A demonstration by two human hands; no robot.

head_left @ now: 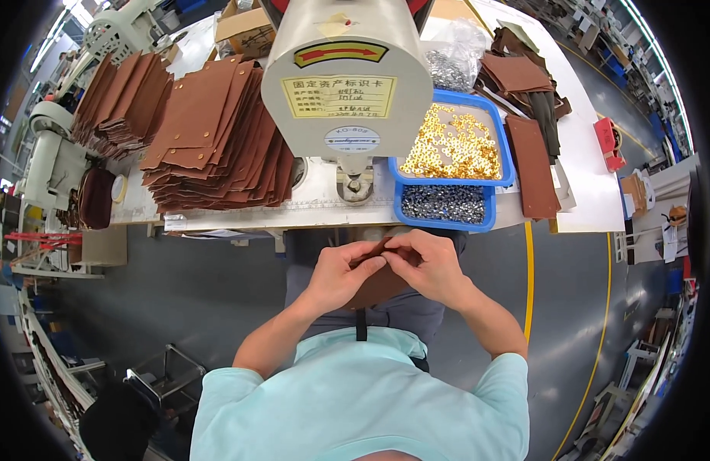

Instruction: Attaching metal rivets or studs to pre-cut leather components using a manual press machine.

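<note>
Both hands pinch the upper edge of a brown leather piece (376, 290) just in front of the table edge, over my lap. My left hand (341, 270) grips it from the left, thumb and fingers pressed together. From the right, my right hand (425, 263) holds the same edge, its fingertips close to the left ones. The fingers hide most of the pinched edge, so I cannot make out whether anything small is between them. Beyond my hands stands a pale riveting press (347, 84), its lower tool (356, 184) above the table.
Stacked brown leather pieces (209, 131) lie left of the press, with another leather stack (124, 100) farther left. To its right are a blue tray of gold eyelets (455, 142) and a blue tray of silver-dark fasteners (445, 204). A brown leather strip (533, 169) lies beyond them.
</note>
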